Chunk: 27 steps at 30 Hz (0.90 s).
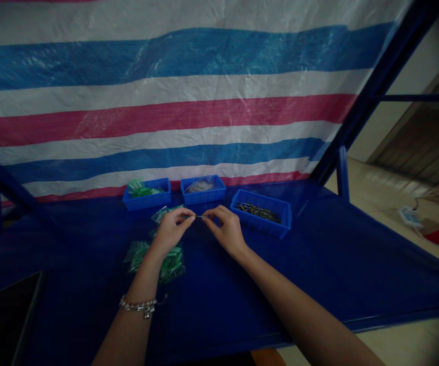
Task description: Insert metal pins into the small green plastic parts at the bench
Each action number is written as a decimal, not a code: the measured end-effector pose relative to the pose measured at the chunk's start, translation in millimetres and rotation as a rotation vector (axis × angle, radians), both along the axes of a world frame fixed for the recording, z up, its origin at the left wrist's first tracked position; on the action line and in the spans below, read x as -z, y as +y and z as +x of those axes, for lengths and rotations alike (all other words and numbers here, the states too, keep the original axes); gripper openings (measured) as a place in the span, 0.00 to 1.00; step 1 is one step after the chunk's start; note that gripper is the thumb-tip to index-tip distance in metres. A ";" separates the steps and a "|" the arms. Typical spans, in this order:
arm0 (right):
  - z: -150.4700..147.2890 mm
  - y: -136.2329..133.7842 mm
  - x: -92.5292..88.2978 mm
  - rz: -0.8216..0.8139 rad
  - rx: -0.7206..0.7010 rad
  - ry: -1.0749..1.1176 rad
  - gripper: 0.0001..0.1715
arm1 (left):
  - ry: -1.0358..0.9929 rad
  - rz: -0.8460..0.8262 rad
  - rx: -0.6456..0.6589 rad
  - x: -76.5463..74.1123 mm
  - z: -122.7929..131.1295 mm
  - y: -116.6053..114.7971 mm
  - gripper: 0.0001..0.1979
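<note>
Clearly in front of the bins, a thin rod (199,216) hangs level between the fingertips, well above the desk (219,300) and near its middle bin. Both hands close on it in a narrow pinch: the left hand (171,229) holds one end between thumb and forefinger, the right hand (227,231) the other, with wrists apart and forearms slanting inward. Just past the right hand, an oblong bin (265,229) of blue plastic, set askew, holds a loose heap of slender, dark, metallic-looking pieces. Behind the hands, a smaller blue bin (204,196) carries crumpled clear film, and to its left a similar bin (147,202) is heaped with bright green packets that rise above its rim. More green pieces in glossy clear bags (173,264) lie on the desk beneath and beside the left forearm, which wears a beaded, silvery bracelet (138,306) with small round charms. A dark, flat, round-cornered device (8,323) rests at the lower left. Beyond the desk's smooth blue top hangs a wrinkled woven sheet (166,117) striped white, blue and red, beside a blue frame post (360,114)
</note>
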State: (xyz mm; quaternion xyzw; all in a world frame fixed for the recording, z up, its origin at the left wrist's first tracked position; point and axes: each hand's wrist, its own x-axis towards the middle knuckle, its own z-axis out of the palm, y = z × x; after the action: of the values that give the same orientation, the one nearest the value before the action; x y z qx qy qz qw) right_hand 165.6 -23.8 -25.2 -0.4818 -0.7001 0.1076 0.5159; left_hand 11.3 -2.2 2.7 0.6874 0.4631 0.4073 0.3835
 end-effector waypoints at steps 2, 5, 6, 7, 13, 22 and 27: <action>0.3 -0.2 0.8 0.005 0.018 -0.054 0.07 | 0.004 0.001 -0.003 -0.4 0.0 -0.6 0.08; 1.0 -0.5 1.4 0.013 0.041 -0.116 0.08 | 0.008 0.009 -0.006 -0.1 -0.3 -0.9 0.09; 1.2 -0.6 1.4 0.018 0.045 -0.130 0.08 | 0.007 0.014 -0.007 0.3 -0.5 -0.8 0.09; 1.4 -0.7 1.3 0.023 0.046 -0.142 0.09 | 0.006 0.019 -0.008 0.7 -0.6 -0.5 0.08; 1.2 -1.0 1.5 0.019 0.060 -0.179 0.09 | 0.008 0.033 -0.014 2.8 -0.6 1.2 0.09; 1.5 -1.7 1.2 0.034 0.083 -0.223 0.09 | 0.014 0.011 0.011 4.1 0.1 2.3 0.08; 2.3 -2.5 0.3 0.035 0.079 -0.235 0.09 | 0.019 0.023 0.005 2.9 -0.2 0.9 0.08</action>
State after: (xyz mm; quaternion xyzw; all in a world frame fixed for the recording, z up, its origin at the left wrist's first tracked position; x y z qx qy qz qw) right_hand 167.9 -26.3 -25.5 -0.5091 -0.7381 0.0178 0.4423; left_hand 11.1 -1.2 -0.2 0.6967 0.4603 0.4051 0.3723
